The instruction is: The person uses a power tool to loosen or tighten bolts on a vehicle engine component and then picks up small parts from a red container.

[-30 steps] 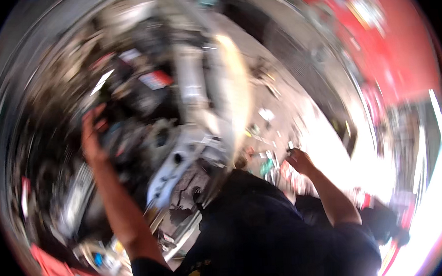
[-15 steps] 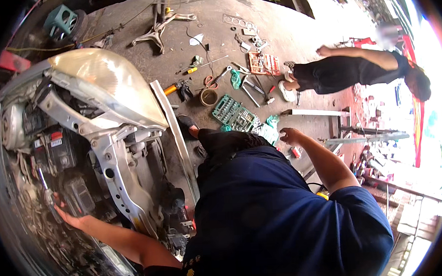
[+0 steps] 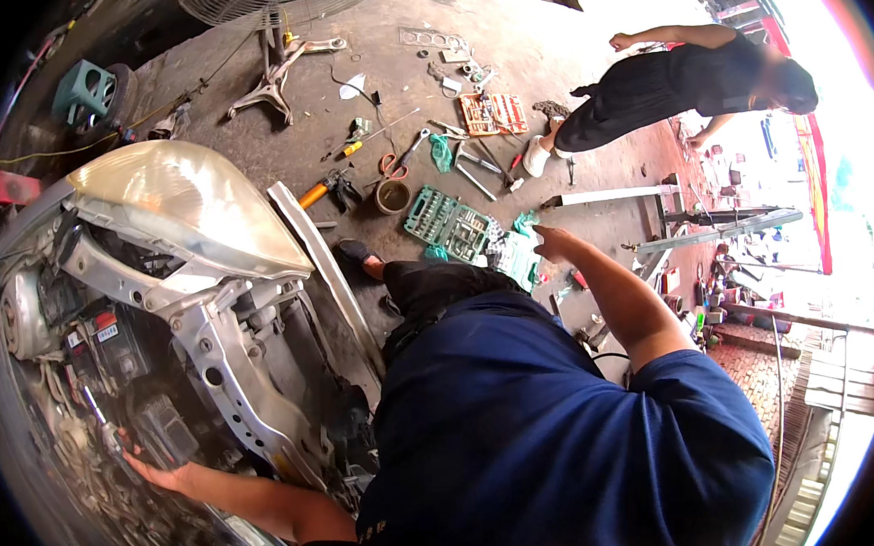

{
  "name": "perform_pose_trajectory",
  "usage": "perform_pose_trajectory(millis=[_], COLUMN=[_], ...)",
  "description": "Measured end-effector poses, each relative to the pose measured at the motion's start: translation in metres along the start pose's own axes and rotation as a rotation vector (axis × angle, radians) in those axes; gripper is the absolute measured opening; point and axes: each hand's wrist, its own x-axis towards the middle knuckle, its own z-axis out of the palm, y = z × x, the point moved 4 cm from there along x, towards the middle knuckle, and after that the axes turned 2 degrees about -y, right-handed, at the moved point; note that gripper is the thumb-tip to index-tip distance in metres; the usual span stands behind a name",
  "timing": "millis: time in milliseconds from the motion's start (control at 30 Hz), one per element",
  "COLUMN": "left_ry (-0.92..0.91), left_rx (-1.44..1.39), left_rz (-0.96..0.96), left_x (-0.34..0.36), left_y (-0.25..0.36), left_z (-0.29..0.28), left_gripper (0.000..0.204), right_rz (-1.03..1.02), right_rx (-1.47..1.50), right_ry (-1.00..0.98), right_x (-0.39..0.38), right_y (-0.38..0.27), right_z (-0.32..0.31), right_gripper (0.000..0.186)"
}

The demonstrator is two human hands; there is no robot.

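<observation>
Over the open engine bay at lower left, my left hand [image 3: 161, 472] is closed around a slim silver tool with a straight shaft [image 3: 96, 408], whose exact kind I cannot make out. Its tip points away from me, next to the black battery [image 3: 123, 349] and a dark ribbed box [image 3: 165, 431]. My right hand [image 3: 557, 244] hangs at my right side with loosely bent fingers and nothing visible in it. From this view it appears near a green plastic bag [image 3: 526, 223] and the green socket-set case [image 3: 449, 225] lying open on the floor.
A headlamp [image 3: 191, 202] and silver front frame [image 3: 214, 354] border the bay. Pliers, a hammer [image 3: 513, 182], a caulking gun [image 3: 322, 188], a brown bowl [image 3: 392, 197] and a red tool case [image 3: 493, 114] litter the floor. Another person [image 3: 684, 82] is at upper right; a jack-like metal frame [image 3: 721, 226] lies nearer.
The view has shifted, with floor items now farther left. My left hand stays on the silver tool, slightly lower in view. The other person has moved up and left, and a second arm shows.
</observation>
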Motion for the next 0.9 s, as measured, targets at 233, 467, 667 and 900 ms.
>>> perform_pose_trajectory(millis=[233, 467, 667, 900], left_ry=[-0.030, -0.109, 0.118, 0.079], left_rx=[0.082, -0.029, 0.128, 0.292], left_rz=[0.020, -0.137, -0.121, -0.017], left_x=[0.006, 0.028, 0.012, 0.030], left_y=[0.003, 0.002, 0.008, 0.010], left_z=[0.000, -0.021, 0.004, -0.013], left_gripper=[0.043, 0.043, 0.043, 0.042], right_rz=[0.015, -0.036, 0.078, 0.098], right_rx=[0.012, 0.090, 0.138, 0.201], right_ry=[-0.005, 0.076, -0.056, -0.091], right_x=[0.005, 0.006, 0.000, -0.004], right_y=[-0.015, -0.009, 0.011, 0.036], right_z=[-0.003, 0.013, 0.038, 0.069], right_gripper=[0.075, 0.071, 0.071, 0.060])
